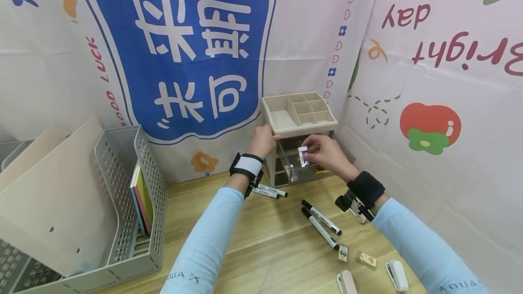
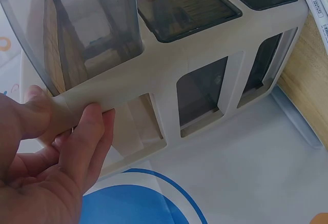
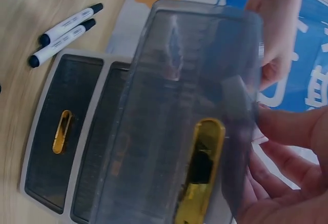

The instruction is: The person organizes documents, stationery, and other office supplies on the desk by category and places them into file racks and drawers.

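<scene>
A cream desktop organizer [image 1: 300, 129] with clear drawers stands at the back, against the wall cloth. My left hand [image 1: 263, 142] grips its left upper edge; in the left wrist view the thumb and fingers [image 2: 91, 131] curl round the cream frame. The top drawer [image 1: 291, 173] is pulled out, and its gold handle [image 3: 210, 131] shows in the right wrist view. Over this drawer my right hand [image 1: 327, 153] pinches a small white eraser [image 1: 303, 156] with a dark printed sleeve. In the right wrist view the drawer's clear wall partly covers the eraser and fingertips.
Two markers [image 1: 323, 228] lie in front of the organizer, and two more markers [image 1: 271, 190] near my left wrist. Small erasers [image 1: 366, 260], a pink stapler [image 1: 347, 282] and a white stapler [image 1: 396, 276] are at front right. A grey file holder [image 1: 135, 262] stands left.
</scene>
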A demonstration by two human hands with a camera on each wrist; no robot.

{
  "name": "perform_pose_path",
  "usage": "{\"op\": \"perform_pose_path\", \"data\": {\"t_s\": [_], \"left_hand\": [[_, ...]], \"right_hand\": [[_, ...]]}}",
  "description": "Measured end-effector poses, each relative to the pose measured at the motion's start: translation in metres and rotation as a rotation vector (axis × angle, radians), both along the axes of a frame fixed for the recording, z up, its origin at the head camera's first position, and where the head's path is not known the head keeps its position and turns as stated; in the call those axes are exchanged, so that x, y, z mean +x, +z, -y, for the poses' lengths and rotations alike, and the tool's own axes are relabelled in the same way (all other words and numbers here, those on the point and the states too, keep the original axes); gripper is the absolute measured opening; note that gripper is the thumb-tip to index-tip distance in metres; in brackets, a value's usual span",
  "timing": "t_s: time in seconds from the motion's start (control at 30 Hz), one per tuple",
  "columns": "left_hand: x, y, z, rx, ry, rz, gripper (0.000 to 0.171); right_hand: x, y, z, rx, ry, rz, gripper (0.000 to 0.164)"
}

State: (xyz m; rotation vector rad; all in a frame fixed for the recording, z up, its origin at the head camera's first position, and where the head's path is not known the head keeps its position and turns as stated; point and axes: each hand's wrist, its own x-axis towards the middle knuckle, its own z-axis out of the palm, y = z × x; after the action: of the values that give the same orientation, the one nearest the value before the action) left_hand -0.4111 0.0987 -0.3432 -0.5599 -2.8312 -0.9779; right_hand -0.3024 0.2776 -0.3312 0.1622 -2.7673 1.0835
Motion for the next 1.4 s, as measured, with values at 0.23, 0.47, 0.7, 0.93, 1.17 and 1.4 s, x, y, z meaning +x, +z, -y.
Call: {"op": "perform_pose_path", "data": {"t_s": [0.23,0.47,0.7,0.93,1.17,1.4], "left_hand": [[0.000,0.000,0.002,-0.025,-0.006,-0.015,0.033],[0.000,0.000,0.000,-0.022,-0.011,-0.017,0.033],[0.002,0.000,-0.001,-0.018,-0.015,-0.033,0.032],[0.001,0.001,0.001,-0.024,0.004,-0.032,0.033],[0.000,0.000,0.000,-0.039,0.006,-0.023,0.034],[0.002,0.002,0.001,-0.045,0.008,-0.006,0.034]], "right_hand": [[-0.014,-0.004,0.004,0.079,0.057,0.101,0.020],[-0.027,-0.003,0.001,0.181,0.153,0.198,0.015],[-0.035,-0.004,0.004,0.229,0.242,0.295,0.011],[-0.043,-0.005,0.011,0.327,0.249,0.332,0.013],[-0.032,-0.004,0.004,0.352,0.195,0.176,0.020],[0.016,-0.004,-0.011,0.192,0.086,-0.190,0.026]]}}
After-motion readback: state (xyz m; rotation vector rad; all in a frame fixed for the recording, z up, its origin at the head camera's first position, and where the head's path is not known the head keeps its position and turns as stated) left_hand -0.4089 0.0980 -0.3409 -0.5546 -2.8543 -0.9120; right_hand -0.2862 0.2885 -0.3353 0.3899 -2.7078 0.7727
